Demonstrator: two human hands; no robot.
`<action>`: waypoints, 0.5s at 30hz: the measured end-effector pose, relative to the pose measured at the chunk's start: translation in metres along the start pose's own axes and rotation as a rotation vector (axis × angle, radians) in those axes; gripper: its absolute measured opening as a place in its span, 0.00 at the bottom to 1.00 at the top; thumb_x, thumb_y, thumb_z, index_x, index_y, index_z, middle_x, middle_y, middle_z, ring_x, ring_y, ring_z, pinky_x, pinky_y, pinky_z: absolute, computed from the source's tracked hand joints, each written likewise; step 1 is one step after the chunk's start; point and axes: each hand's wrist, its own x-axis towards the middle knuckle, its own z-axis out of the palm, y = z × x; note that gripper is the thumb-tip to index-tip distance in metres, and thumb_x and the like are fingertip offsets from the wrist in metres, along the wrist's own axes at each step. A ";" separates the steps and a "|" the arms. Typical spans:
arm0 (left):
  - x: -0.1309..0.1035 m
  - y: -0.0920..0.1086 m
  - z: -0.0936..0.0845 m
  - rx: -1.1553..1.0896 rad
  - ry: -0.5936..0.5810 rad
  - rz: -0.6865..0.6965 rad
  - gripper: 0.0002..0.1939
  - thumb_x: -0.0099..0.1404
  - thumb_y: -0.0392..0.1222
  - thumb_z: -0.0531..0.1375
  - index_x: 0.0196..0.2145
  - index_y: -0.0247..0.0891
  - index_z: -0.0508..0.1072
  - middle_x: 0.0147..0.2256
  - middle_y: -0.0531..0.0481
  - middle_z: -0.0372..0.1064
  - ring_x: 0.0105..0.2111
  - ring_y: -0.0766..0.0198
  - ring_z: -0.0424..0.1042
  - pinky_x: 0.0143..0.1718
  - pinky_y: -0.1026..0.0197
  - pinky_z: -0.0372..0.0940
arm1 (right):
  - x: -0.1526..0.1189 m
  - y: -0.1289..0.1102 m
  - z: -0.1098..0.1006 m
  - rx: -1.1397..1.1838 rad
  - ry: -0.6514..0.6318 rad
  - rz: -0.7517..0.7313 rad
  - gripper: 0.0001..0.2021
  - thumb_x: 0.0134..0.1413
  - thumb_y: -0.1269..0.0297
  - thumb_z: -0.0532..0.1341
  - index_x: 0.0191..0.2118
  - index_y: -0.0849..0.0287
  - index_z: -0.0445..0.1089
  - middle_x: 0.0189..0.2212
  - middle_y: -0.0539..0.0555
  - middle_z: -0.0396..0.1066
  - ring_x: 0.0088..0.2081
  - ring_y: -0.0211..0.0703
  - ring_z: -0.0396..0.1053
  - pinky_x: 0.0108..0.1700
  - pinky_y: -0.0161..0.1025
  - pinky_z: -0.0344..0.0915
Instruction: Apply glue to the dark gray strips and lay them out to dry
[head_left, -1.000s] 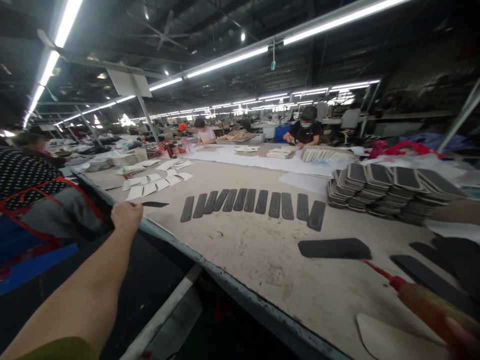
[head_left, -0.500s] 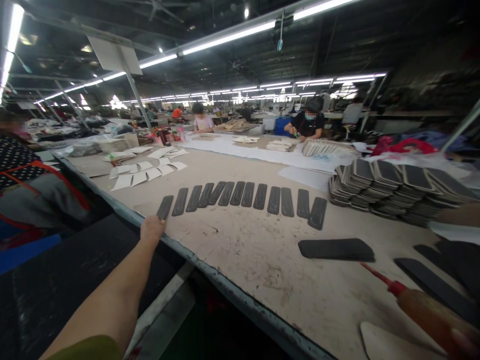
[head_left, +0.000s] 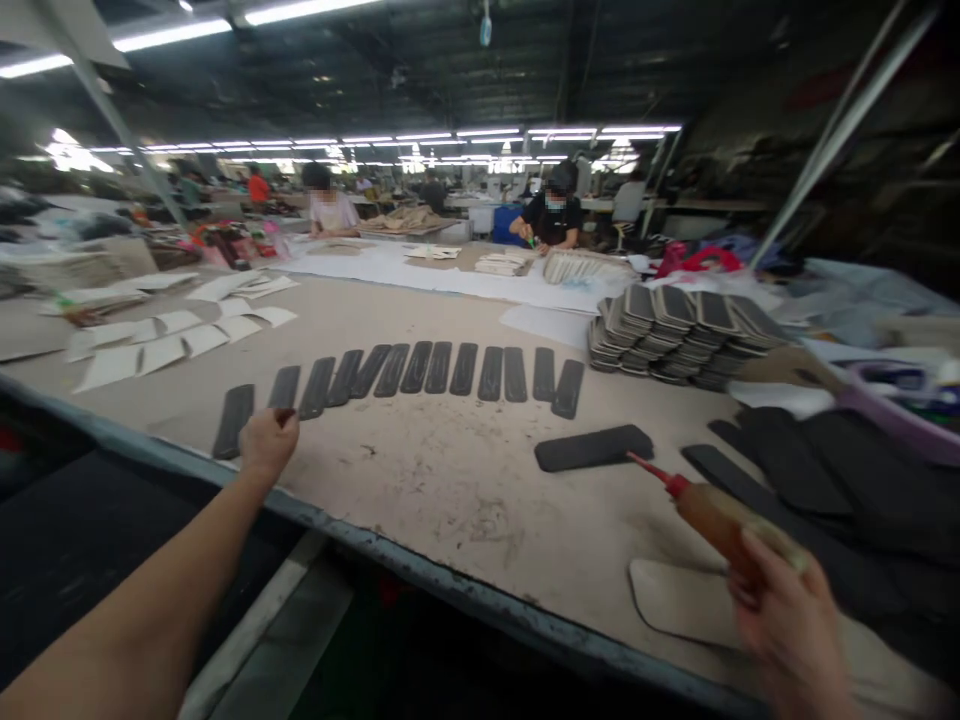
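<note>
My left hand (head_left: pixel 268 442) is curled closed at the left end of a curved row of dark grey oblong panels (head_left: pixel 462 369). It covers the lower end of one panel (head_left: pixel 285 386); what is between the fingers is hidden. The leftmost panel (head_left: pixel 233 420) lies just beside it. My right hand (head_left: pixel 787 610) is wrapped round a brownish glue bottle (head_left: pixel 716 520) with a red nozzle. The nozzle tip points at the right end of a single dark panel (head_left: pixel 589 450) on the table; contact cannot be told. Beneath the right hand lies a beige panel (head_left: pixel 679 600).
Stacked dark-faced panels (head_left: pixel 675 335) stand at the back right. Loose black panels (head_left: pixel 832 470) and a purple basin (head_left: pixel 892 412) are at the right. White pieces (head_left: pixel 184 340) lie at left. Two people work across the table (head_left: pixel 420 470), whose near edge runs diagonally.
The view has swung right. My left hand has come away from the leftmost panel, which now lies on the table. My right hand with the glue bottle has come further into view, its nozzle nearer the single panel.
</note>
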 end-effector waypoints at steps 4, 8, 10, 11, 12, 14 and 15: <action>-0.045 0.105 0.021 -0.262 -0.138 0.387 0.17 0.60 0.49 0.54 0.39 0.37 0.75 0.38 0.49 0.73 0.37 0.61 0.71 0.41 0.63 0.63 | -0.002 -0.006 0.004 0.166 -0.057 0.072 0.22 0.29 0.58 0.72 0.34 0.54 0.65 0.27 0.46 0.63 0.16 0.28 0.52 0.13 0.27 0.44; -0.112 0.210 0.029 -0.502 -0.332 0.834 0.17 0.62 0.51 0.53 0.36 0.38 0.76 0.38 0.48 0.73 0.34 0.63 0.71 0.37 0.64 0.65 | -0.007 -0.013 0.002 0.196 -0.058 0.078 0.21 0.35 0.58 0.70 0.37 0.55 0.64 0.27 0.44 0.64 0.16 0.25 0.50 0.14 0.24 0.44; -0.140 0.252 0.033 -0.494 -0.378 0.982 0.17 0.63 0.50 0.52 0.37 0.38 0.76 0.39 0.46 0.73 0.37 0.62 0.72 0.40 0.62 0.65 | -0.008 -0.017 -0.002 0.215 -0.055 0.082 0.21 0.36 0.58 0.70 0.37 0.55 0.64 0.27 0.43 0.64 0.16 0.25 0.50 0.14 0.24 0.44; -0.151 0.269 0.036 -0.469 -0.389 1.037 0.17 0.64 0.49 0.51 0.38 0.37 0.76 0.39 0.46 0.73 0.39 0.61 0.71 0.43 0.61 0.65 | -0.008 -0.019 -0.004 0.225 -0.052 0.083 0.22 0.36 0.57 0.70 0.38 0.55 0.64 0.27 0.43 0.64 0.17 0.25 0.50 0.14 0.24 0.44; -0.160 0.285 0.039 -0.432 -0.397 1.085 0.17 0.64 0.47 0.51 0.38 0.37 0.76 0.40 0.45 0.73 0.40 0.60 0.71 0.44 0.60 0.64 | -0.008 -0.020 -0.006 0.235 -0.048 0.084 0.22 0.36 0.57 0.70 0.38 0.55 0.63 0.27 0.43 0.64 0.17 0.26 0.51 0.14 0.24 0.45; -0.175 0.309 0.045 -0.350 -0.413 1.158 0.16 0.64 0.46 0.52 0.39 0.36 0.75 0.40 0.43 0.73 0.42 0.59 0.70 0.46 0.59 0.63 | -0.008 -0.024 -0.011 0.249 -0.046 0.087 0.23 0.36 0.57 0.70 0.39 0.54 0.63 0.26 0.43 0.64 0.16 0.26 0.50 0.14 0.24 0.44; -0.179 0.318 0.049 -0.310 -0.420 1.186 0.15 0.64 0.45 0.52 0.39 0.36 0.75 0.40 0.42 0.72 0.42 0.58 0.70 0.46 0.59 0.63 | -0.008 -0.026 -0.014 0.253 -0.046 0.089 0.23 0.36 0.56 0.70 0.39 0.54 0.63 0.26 0.42 0.64 0.16 0.26 0.50 0.14 0.24 0.44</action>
